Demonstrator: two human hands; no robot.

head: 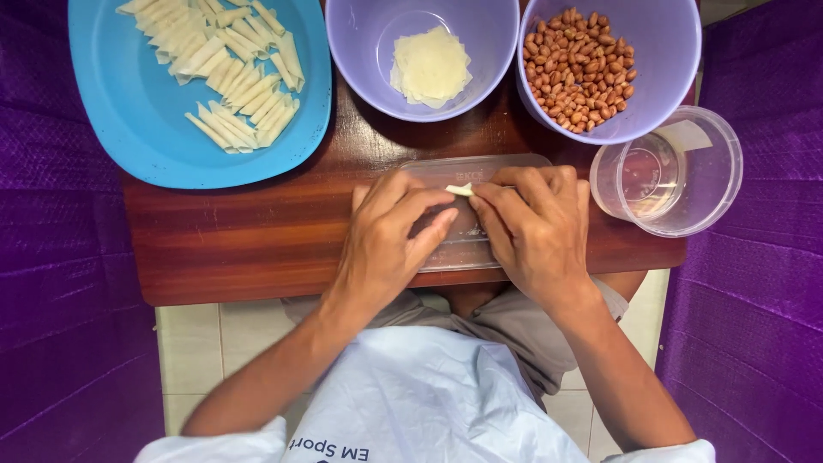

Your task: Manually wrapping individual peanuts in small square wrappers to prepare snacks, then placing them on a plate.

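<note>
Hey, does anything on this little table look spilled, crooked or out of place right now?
One thing: the clear round container juts past the wooden table's right edge. Otherwise tidy: peanuts stay inside their purple bowl, rolled pieces on the blue tray. Both hands, left and right, pinch a wrapper.

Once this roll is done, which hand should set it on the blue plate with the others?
Probably the left hand: the blue plate of finished rolls lies on its side. The right hand would have to cross over it.

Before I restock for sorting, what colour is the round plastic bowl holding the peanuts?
Light purple bowl, clearest in the head view.
</note>
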